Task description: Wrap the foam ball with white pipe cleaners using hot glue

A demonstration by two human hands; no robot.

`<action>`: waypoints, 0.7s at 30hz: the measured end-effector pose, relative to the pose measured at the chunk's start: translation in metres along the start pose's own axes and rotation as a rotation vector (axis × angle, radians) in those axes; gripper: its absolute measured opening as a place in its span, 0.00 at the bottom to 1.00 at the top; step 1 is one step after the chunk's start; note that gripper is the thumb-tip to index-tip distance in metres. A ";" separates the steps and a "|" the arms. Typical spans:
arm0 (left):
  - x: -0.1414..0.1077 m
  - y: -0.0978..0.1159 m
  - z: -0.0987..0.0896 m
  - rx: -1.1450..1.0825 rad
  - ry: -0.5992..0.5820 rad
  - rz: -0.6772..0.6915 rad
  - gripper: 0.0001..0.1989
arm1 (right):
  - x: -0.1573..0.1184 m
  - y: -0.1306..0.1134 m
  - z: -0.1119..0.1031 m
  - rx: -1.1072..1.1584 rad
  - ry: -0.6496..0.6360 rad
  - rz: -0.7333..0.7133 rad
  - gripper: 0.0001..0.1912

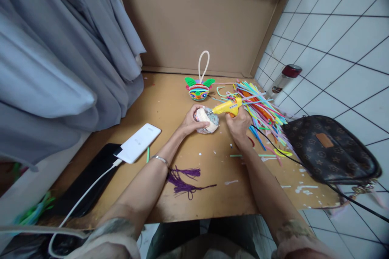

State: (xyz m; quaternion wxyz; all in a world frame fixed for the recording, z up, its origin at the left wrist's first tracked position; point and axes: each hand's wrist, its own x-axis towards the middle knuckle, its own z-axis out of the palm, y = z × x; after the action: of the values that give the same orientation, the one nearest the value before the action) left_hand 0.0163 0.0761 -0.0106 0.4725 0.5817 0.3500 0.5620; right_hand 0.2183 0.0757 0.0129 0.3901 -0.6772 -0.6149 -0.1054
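Note:
My left hand (192,120) grips a small round craft piece (213,120), partly wrapped in a cream-coloured band, just above the wooden table. In my right hand (240,123) is a yellow hot glue gun (227,107). Its nozzle points left and meets or nearly meets the top of the round piece; contact is hard to tell. Behind both hands sits a colourful animal-head ornament (198,91) with green ears and a white loop standing up from it. Purple tassels (184,180) lie near my left forearm.
Many coloured pipe cleaners (264,109) are heaped at the right, beside a brown patterned bag (331,147) and a red-lidded bottle (284,81). A white power bank (139,142) with a cable rests on a black tablet-like slab (88,182). Grey cloth (75,48) hangs left; a cardboard panel (200,16) stands behind.

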 end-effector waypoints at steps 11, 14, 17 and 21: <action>0.000 0.000 0.001 0.003 -0.013 -0.012 0.41 | 0.002 0.003 0.001 -0.010 0.023 0.008 0.13; 0.000 0.000 0.001 -0.005 -0.009 -0.015 0.41 | 0.002 0.003 0.000 -0.010 0.013 0.013 0.13; -0.001 0.001 0.002 -0.004 -0.008 -0.015 0.41 | 0.002 0.002 -0.002 -0.011 0.001 0.030 0.14; 0.000 0.001 0.002 0.004 -0.022 -0.007 0.41 | 0.001 0.000 -0.003 -0.019 -0.025 0.038 0.14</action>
State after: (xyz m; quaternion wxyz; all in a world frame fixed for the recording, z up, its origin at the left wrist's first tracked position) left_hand 0.0184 0.0751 -0.0093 0.4769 0.5877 0.3480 0.5533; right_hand 0.2191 0.0749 0.0157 0.3778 -0.6937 -0.6058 -0.0956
